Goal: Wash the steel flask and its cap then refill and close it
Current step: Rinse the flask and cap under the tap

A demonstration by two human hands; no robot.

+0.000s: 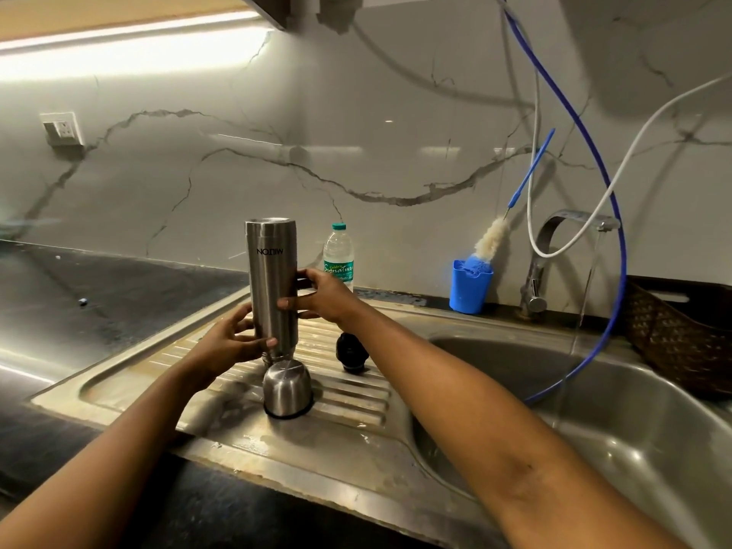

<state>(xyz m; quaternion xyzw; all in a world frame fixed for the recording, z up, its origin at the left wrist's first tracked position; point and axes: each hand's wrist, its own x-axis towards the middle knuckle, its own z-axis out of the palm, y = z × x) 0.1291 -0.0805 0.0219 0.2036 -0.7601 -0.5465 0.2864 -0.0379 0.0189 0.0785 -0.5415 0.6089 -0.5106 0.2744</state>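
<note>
1. The steel cap (287, 388) stands nearest, dome up with its dark rim down, on the ribbed drainboard (119, 390) of the steel sink unit. No hand touches it.
2. Just behind the cap, the left hand (227, 342) grips the lower end of the steel flask (271, 279), fingers and thumb curled round the body close to the neck.
3. The flask is upright but upside down: its lettering reads inverted, its flat base is on top and its mouth points down at the drainboard. The cap hides the mouth, so I cannot tell whether it touches the steel.
4. The right hand (325, 297) holds the flask higher up from the right side, its fingers wrapped round the middle of the body.
5. A black stopper (351, 352) lies on the drainboard to the right of the flask, just under the right forearm.
6. To the right, the sink basin (633, 429) takes the end of a blue hose (618, 271) that loops down from above.
7. Dark stone worktop (119, 311) runs to the left of the drainboard.
8. Behind the flask stands a clear plastic water bottle (338, 255) with a green cap.
9. Further right along the far edge, a blue cup (469, 291) holds a bottle brush (491, 239) that leans toward the wall.
10. The tap (554, 239) arches over the basin, and a thin stream falls from its spout; a white hose (633, 152) curves past it.
11. A wicker basket (673, 338) sits at the far right, and a wall socket (63, 128) is set in the marble backsplash far left.
</note>
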